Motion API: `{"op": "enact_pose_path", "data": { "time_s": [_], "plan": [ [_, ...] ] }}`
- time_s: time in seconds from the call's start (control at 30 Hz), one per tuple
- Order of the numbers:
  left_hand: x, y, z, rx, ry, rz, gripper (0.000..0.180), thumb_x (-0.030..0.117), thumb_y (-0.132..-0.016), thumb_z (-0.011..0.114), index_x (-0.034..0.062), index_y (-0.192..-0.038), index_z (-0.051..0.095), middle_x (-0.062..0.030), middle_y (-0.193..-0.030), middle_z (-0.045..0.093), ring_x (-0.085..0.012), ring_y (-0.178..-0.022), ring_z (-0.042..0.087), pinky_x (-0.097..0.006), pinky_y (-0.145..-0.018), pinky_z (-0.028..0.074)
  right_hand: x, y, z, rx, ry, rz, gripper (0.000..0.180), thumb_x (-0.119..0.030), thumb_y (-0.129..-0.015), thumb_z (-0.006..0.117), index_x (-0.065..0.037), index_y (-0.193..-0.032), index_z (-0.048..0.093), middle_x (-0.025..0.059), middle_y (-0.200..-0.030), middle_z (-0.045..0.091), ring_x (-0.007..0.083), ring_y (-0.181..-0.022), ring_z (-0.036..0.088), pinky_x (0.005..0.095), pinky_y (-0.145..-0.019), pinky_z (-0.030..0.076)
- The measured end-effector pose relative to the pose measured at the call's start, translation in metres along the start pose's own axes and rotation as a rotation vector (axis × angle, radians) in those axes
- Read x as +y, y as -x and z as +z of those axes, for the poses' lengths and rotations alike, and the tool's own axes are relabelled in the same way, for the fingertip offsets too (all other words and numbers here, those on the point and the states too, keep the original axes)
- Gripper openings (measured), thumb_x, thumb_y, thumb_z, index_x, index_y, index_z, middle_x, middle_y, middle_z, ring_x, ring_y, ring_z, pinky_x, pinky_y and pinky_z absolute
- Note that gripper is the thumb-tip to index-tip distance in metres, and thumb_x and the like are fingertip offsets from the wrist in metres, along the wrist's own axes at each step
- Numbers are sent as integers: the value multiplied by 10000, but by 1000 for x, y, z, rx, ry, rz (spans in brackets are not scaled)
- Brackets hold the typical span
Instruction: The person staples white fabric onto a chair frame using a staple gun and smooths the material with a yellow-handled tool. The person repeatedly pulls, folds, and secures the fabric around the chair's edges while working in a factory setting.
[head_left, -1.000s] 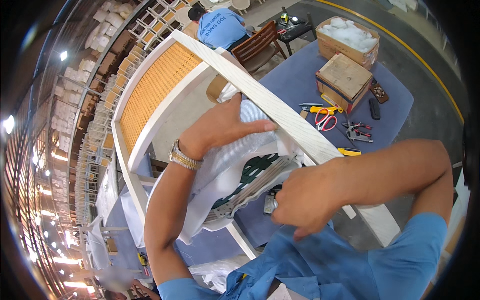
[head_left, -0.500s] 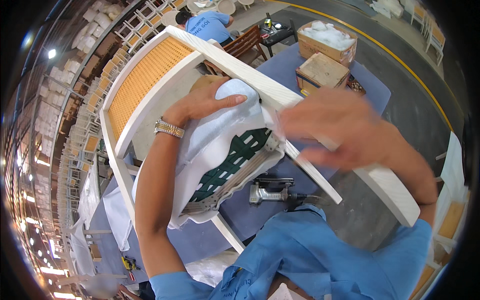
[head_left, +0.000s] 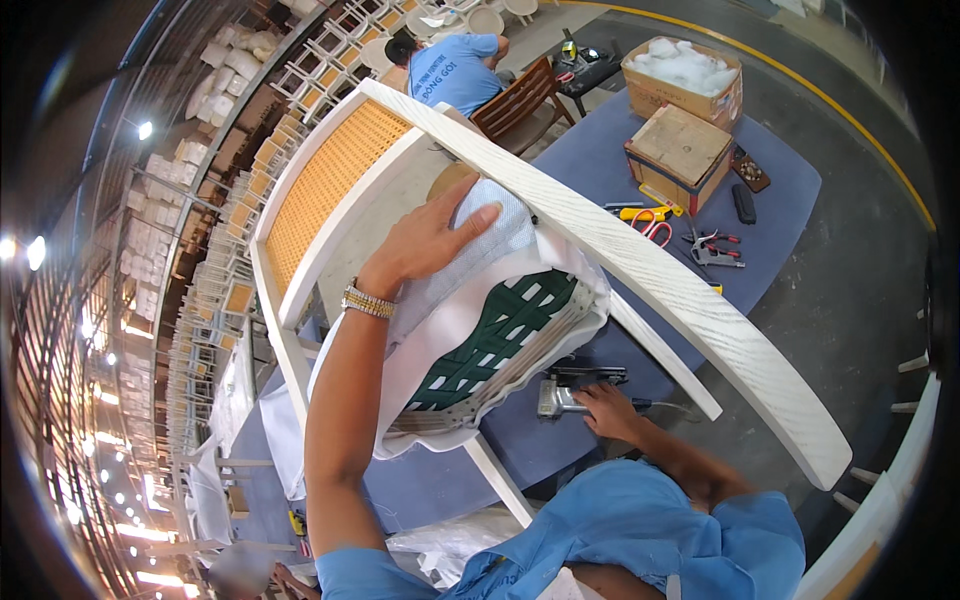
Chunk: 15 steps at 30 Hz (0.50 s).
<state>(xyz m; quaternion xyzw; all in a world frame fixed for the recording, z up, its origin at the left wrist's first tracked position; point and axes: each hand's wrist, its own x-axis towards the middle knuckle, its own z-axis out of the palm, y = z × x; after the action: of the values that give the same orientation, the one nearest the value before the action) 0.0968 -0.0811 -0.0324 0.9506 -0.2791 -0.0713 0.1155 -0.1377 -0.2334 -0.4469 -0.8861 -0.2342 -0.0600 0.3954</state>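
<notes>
A white wooden chair (head_left: 690, 310) with a cane backrest (head_left: 335, 165) lies tipped over the table. Its seat underside faces me, showing green woven webbing (head_left: 490, 345) framed by loose white fabric (head_left: 425, 360). My left hand (head_left: 425, 235) grips the edge of the padded seat (head_left: 490, 225), which is wrapped in pale blue-white cloth; the thumb lies across the cloth and the fingers curl over the far side. Below the chair, my right hand (head_left: 612, 412) is on the handle of a silver and black staple gun (head_left: 553, 397) that rests on the table.
On the blue-grey table (head_left: 600, 165) stand a cardboard box of white stuffing (head_left: 690, 85) and a smaller box (head_left: 680, 150). Red-handled scissors (head_left: 655, 228), pliers (head_left: 712, 248) and a phone (head_left: 750, 168) lie nearby. A co-worker in blue (head_left: 450, 70) sits beyond, near a brown chair (head_left: 520, 105).
My right hand has left the chair's arm and come down to the staple gun. My left hand keeps its place on the seat. The view has shifted, showing more tools at the right.
</notes>
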Motion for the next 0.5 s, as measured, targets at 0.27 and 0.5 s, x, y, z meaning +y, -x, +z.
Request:
{"op": "enact_pose_path", "data": {
  "time_s": [0.27, 0.5],
  "plan": [
    [13, 5, 0, -16, -127, 114, 948, 666, -893, 592, 23, -1541, 335, -308, -1478, 451, -417, -1380, 454, -438, -1149, 339, -2, -42, 25, -278, 49, 240, 581, -160, -740, 752, -116, -1290, 572, 182, -1155, 645, 381, -1048, 641, 498, -860, 543],
    [14, 11, 8, 69, -181, 139, 961, 636, -853, 645, 57, -1547, 316, -328, -1441, 470, -458, -1320, 501, -462, -1109, 394, -78, -68, -132, -90, -466, 406, 523, -243, -792, 764, -47, -1253, 611, 224, -1005, 712, 383, -943, 690, 409, -848, 561]
  ]
}}
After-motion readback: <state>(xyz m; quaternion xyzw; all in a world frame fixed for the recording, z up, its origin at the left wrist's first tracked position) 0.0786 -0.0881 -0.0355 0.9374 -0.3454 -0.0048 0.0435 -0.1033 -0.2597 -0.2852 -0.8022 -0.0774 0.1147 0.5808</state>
